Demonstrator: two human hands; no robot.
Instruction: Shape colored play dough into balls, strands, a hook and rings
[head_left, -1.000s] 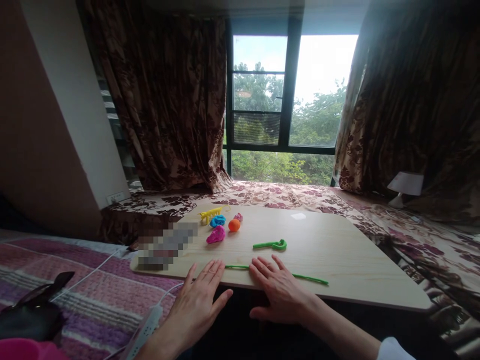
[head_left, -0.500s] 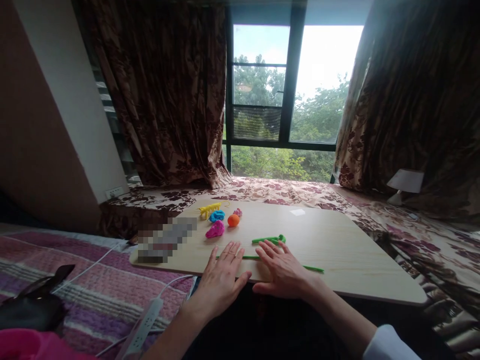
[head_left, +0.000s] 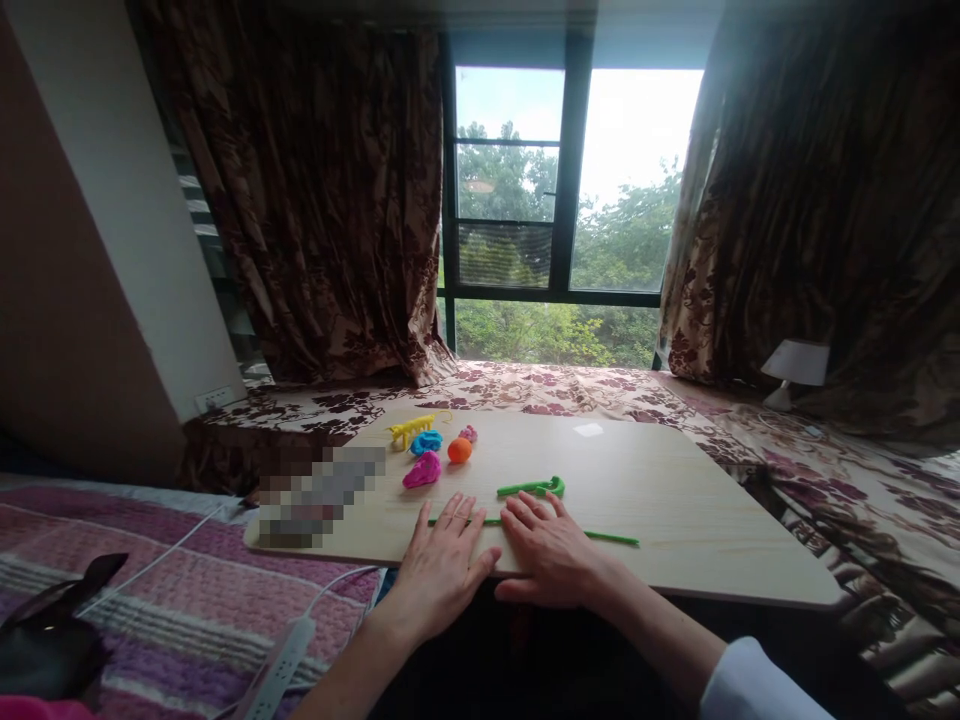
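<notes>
My left hand (head_left: 441,558) and my right hand (head_left: 549,552) lie palm down near the front edge of the table. Their fingers are stretched out over a long, thin green strip of modelling clay (head_left: 615,538). Parts of the strip are hidden under both hands. Just beyond my right fingers sits another green clay piece (head_left: 532,489) with a curled end. Past my left hand are a magenta clay lump (head_left: 422,470), an orange clay ball (head_left: 460,451), a blue clay lump (head_left: 427,442), a small pink lump (head_left: 469,433) and a yellow many-legged figure (head_left: 412,431).
The light wooden table (head_left: 675,500) has a blurred-out flat object (head_left: 322,497) on its left and a white scrap (head_left: 588,430) near the back. A power strip (head_left: 281,665) with cables and a black bag (head_left: 52,640) lie at left. A lamp (head_left: 795,368) stands at right.
The view has shifted slightly, so things sit a little lower and further left. My right hand has slid slightly left along the green strip; my left hand stays nearly in place.
</notes>
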